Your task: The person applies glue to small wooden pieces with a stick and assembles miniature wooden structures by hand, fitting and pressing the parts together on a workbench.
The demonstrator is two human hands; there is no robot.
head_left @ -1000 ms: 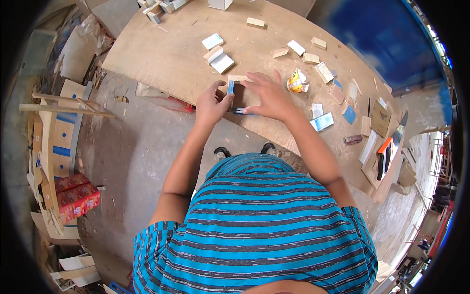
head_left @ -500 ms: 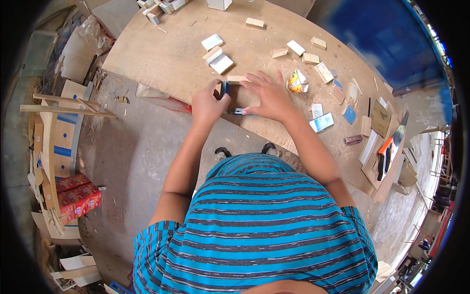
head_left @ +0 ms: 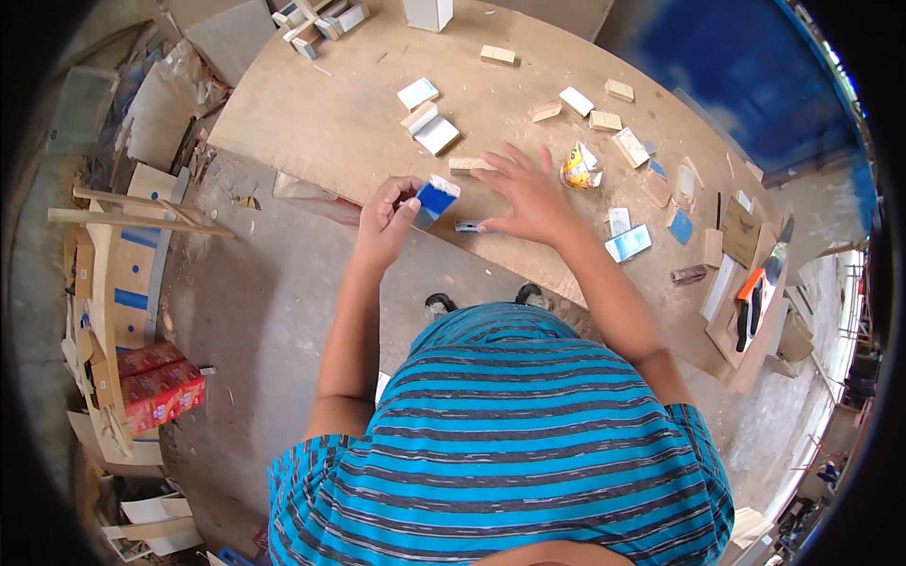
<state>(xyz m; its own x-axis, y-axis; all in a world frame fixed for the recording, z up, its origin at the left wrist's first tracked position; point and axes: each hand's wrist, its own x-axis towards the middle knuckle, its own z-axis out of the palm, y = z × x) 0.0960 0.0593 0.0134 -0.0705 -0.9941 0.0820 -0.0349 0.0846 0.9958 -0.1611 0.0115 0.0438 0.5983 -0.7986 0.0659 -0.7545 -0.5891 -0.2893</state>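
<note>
Over the near edge of the wooden table (head_left: 330, 132), my left hand (head_left: 385, 219) pinches a blue-faced block (head_left: 438, 199) between thumb and fingers, its pale rough end turned up. My right hand (head_left: 530, 200) is spread with its fingers apart. Its fingertips are by a pale wood block (head_left: 470, 166), and its thumb is beside a small blue-and-white piece (head_left: 467, 226) at the table edge. Whether the thumb touches that piece I cannot tell. Further back lie a white-faced block (head_left: 437, 134) and a light block (head_left: 417, 92).
Several small blocks lie right of centre near a yellow crumpled wrapper (head_left: 579, 168). A blue-and-white block (head_left: 629, 242) is right of my forearm. An orange-and-black handsaw (head_left: 752, 292) rests on boards at the right. A white box (head_left: 427, 13) stands at the back.
My left hand has drawn its block away from the other pieces, and the block's blue face now shows. My right hand stays spread near the same pieces. The whole view has shifted slightly.
</note>
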